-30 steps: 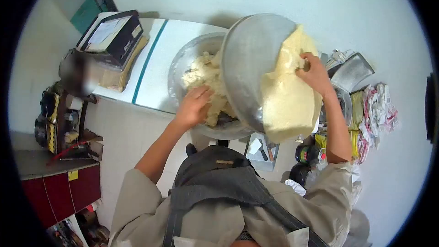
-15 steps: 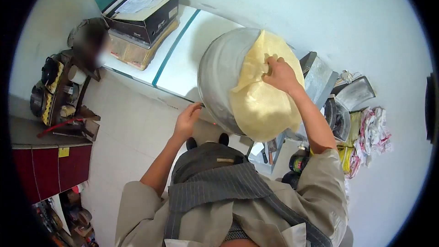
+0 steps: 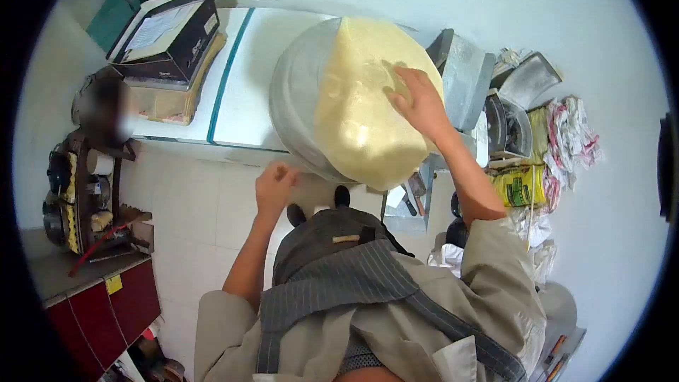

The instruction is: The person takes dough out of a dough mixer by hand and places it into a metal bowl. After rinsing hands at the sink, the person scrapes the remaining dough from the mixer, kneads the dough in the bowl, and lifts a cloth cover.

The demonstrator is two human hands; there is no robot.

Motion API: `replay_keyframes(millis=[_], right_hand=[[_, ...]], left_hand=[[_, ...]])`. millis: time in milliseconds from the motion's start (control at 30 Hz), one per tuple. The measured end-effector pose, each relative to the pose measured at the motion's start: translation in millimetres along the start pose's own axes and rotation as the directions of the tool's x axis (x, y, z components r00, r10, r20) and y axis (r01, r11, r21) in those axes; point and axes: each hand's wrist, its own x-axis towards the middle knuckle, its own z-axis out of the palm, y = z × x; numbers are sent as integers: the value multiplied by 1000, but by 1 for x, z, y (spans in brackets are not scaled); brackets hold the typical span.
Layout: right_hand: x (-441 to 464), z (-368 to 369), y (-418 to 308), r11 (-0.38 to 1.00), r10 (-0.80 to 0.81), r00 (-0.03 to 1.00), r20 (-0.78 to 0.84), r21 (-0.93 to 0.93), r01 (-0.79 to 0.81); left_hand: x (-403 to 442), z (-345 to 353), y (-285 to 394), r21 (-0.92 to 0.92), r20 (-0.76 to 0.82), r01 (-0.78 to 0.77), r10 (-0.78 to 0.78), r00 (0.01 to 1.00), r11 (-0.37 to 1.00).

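A thin pale-yellow sheet, its material unclear, covers the right part of a large round metal pan. The sheet lies fairly smooth, with a few soft folds, and overhangs the pan's near right rim. On the sheet's right side rests my right hand, fingers stretched and thumb apart, gripping nothing. My left hand hovers off the pan's near left edge with its fingers curled in. Nothing shows between them.
The pan stands on a white counter with a teal stripe. A black box with papers sits at its left end. To the right are a grey metal box, metal scoops and plastic bags. A low tray holds a knife.
My right hand has let go of the pinched sheet and now lies open on it. The sheet is flatter. My left hand has left the pan's rim and curled. The camera view has shifted.
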Motion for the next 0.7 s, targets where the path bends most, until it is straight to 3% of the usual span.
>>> replay_keyframes(millis=[33, 100, 167, 233, 267, 300, 333, 367, 433, 467, 533, 567, 600, 633, 700], right_hand=[[-17, -4, 9, 1000, 11, 1000, -1, -2, -11], [-61, -6, 40, 963, 262, 961, -92, 92, -254], [-111, -4, 69, 822, 565, 815, -131, 184, -540], [-168, 20, 119, 680, 733, 657, -177, 245, -691], [-178, 16, 114, 676, 736, 652, -181, 253, -692], [-184, 13, 104, 377, 859, 503, 95, 547, -747], [-187, 13, 96, -16, 832, 379, 406, 700, -714], [-190, 21, 92, -24, 831, 380, 406, 709, -705], [-195, 37, 91, -370, 777, 189, 601, 678, -635], [-197, 39, 94, -382, 772, 189, 607, 680, -626], [-201, 43, 100, -356, 732, 348, 586, 764, -538], [-207, 45, 107, -368, 725, 350, 593, 763, -531], [-217, 46, 117, -244, 760, 407, 507, 803, -544], [-224, 43, 127, -114, 780, 467, 416, 828, -548], [-226, 34, 143, -92, 767, 528, 365, 877, -472]], left_hand=[[1, -4, 13, -75, -41, -53, 50, 998, 996], [5, -8, 36, -147, -83, -109, 98, 992, 983], [12, -8, 56, -132, -117, -180, 165, 979, 975], [16, -4, 75, -99, -109, -165, 154, 982, 981], [18, 1, 89, 117, -115, -218, 231, 966, 969], [20, 6, 99, 330, -104, -261, 310, 945, 907], [23, 13, 101, 339, -98, -270, 320, 942, 901], [28, 21, 99, 448, -117, -278, 364, 924, 850], [34, 37, 99, 561, -123, -282, 416, 901, 778], [35, 43, 99, 514, -161, -295, 429, 889, 805], [33, 51, 106, 479, -193, -308, 441, 876, 822], [31, 55, 111, 385, -239, -246, 353, 905, 890], [29, 58, 115, 283, -276, -179, 258, 926, 942], [30, 60, 116, 295, -278, -178, 263, 924, 939], [33, 62, 116, 129, -302, -133, 167, 939, 983]])
